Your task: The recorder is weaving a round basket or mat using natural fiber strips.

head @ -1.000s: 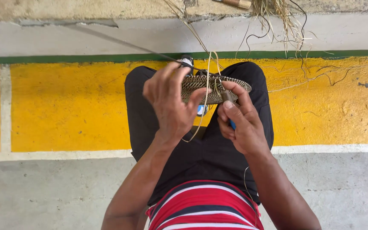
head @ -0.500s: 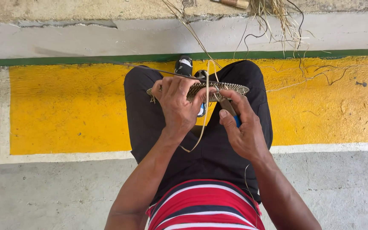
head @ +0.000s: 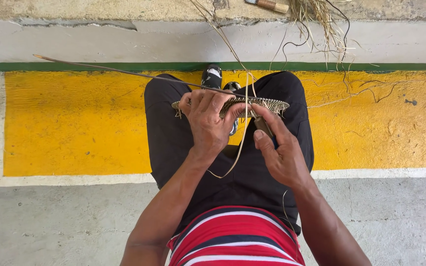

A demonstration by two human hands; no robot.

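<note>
**Woven Piece Steadied Over the Knees, Tool Set to Its Edge**

Seated above a yellow painted band on a concrete floor, knees in black trousers drawn together to make a working rest. Held flat across those knees, seen edge-on: a small woven piece, oval and tightly plaited, lying left to right between both hands.

Left hand curled over the near-left part of the weave, fingers closed down on it from above and thumb tucked beneath, apparently to clamp the piece level and stop it turning. Right hand just right of it, fingers wrapped round the brown handle of a small tool, thumb laid along it; tool tip aimed up into the underside of the rim, probably to open a gap between strands. Tip itself hidden by the weave, so no telling how deep.

One long stiff strand running out far left from under the left hand, kept free of the lap. A thinner pale strand looping down between the hands and rising again toward the far side, slack, likely the working length.

Further off, on the pale ledge beyond the green stripe: a loose bundle of dried fibres, within reach, and another wooden-handled tool. A shoe showing between the knees.
</note>
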